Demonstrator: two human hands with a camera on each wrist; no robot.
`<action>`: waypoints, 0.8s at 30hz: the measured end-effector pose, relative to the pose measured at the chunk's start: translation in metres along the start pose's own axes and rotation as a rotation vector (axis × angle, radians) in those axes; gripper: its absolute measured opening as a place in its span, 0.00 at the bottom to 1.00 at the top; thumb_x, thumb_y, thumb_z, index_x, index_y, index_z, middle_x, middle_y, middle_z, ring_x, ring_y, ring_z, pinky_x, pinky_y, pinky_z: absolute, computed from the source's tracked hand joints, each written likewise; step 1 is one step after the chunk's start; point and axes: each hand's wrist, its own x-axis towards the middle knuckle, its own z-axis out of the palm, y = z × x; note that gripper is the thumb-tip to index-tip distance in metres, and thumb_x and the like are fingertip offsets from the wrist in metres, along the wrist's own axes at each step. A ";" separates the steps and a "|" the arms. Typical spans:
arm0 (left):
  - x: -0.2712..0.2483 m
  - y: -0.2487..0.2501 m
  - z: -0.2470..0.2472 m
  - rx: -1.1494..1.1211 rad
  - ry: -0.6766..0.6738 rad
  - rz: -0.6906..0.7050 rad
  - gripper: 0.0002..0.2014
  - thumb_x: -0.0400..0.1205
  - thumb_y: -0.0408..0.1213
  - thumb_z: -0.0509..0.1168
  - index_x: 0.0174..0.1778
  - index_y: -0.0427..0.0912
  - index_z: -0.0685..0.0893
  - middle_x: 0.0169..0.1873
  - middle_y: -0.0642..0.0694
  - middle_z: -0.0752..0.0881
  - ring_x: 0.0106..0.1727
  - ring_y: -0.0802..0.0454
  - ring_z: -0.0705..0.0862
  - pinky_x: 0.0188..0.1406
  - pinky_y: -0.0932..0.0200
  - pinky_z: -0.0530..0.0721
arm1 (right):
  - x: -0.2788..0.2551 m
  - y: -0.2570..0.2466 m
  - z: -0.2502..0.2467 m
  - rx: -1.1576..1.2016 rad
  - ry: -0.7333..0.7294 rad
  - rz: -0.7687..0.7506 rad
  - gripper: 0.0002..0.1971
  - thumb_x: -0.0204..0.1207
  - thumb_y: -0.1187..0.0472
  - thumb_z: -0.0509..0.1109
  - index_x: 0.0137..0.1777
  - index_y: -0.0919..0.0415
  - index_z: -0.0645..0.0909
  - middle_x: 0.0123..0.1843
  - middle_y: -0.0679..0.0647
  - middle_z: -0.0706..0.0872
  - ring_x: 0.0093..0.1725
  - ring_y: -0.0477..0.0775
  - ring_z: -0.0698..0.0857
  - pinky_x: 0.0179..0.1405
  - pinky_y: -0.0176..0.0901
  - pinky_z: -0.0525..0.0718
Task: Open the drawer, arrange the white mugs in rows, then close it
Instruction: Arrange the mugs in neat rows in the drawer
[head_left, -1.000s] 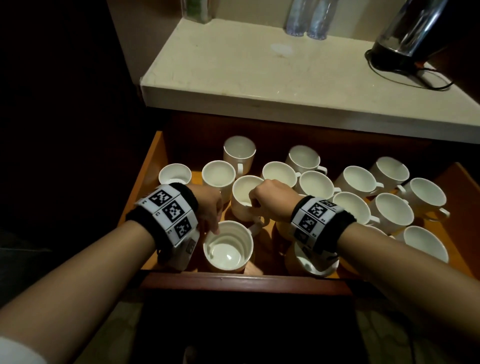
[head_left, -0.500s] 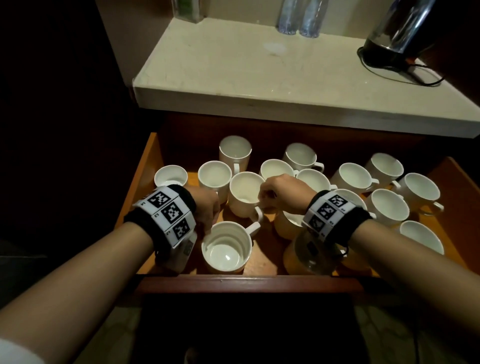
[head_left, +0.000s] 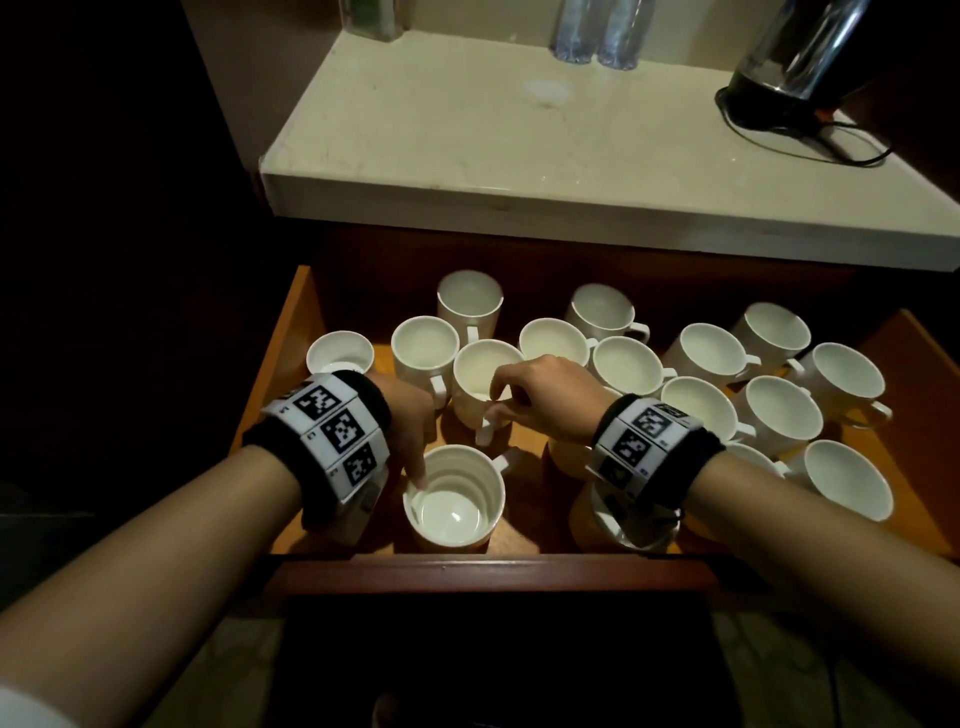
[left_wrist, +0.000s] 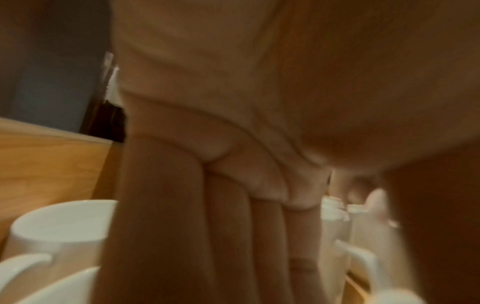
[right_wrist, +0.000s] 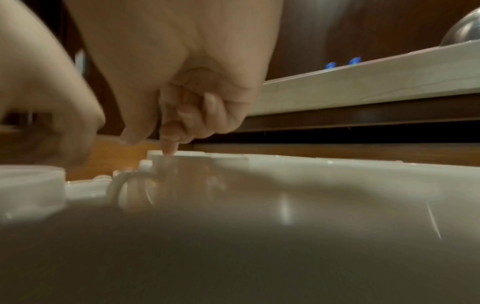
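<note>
Wooden drawer, pulled open beneath a pale stone counter, holding many white mugs, all upright, loosely grouped rather than in straight rows. Left hand: reaching down at the drawer's front left, fingers extended and close together, one fingertip touching the inside of the rim of the front mug; nothing gripped. The left wrist view shows the same fingers straight and side by side, with mugs on both sides. Front mug: nearest the drawer's front edge, handle pointing to the back right. Right hand: over the middle of the drawer, fingers curled, thumb and forefinger pinching the rim of the middle mug just above its handle; the right wrist view shows a fingertip on that rim and the remaining fingers folded into the palm. Middle mug: standing directly behind the front mug, handle facing forward. Further mugs: a cluster at the back left, a denser group filling the right half, some touching. Two more sit partly hidden under the right wrist. On the counter: a dark kettle with cord at the right rear, two clear bottles at the back.
</note>
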 end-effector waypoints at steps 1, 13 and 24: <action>0.001 0.001 0.001 0.029 -0.014 -0.003 0.10 0.76 0.46 0.71 0.36 0.46 0.79 0.30 0.55 0.78 0.32 0.60 0.76 0.29 0.68 0.72 | -0.004 0.000 -0.002 0.027 0.003 -0.020 0.14 0.79 0.48 0.67 0.56 0.56 0.83 0.47 0.52 0.88 0.48 0.53 0.84 0.40 0.42 0.75; 0.005 -0.001 -0.004 -0.047 0.161 0.009 0.10 0.76 0.39 0.72 0.49 0.38 0.87 0.39 0.45 0.84 0.32 0.56 0.78 0.35 0.64 0.77 | -0.012 -0.011 -0.011 -0.006 -0.440 -0.089 0.11 0.77 0.58 0.70 0.50 0.66 0.89 0.48 0.61 0.90 0.47 0.59 0.86 0.43 0.44 0.79; 0.004 -0.007 -0.003 -0.022 0.081 -0.028 0.14 0.76 0.40 0.72 0.55 0.37 0.86 0.47 0.42 0.87 0.45 0.53 0.80 0.46 0.59 0.78 | -0.010 -0.020 -0.010 0.059 -0.704 -0.129 0.12 0.81 0.61 0.65 0.58 0.66 0.86 0.42 0.55 0.88 0.25 0.32 0.81 0.26 0.18 0.74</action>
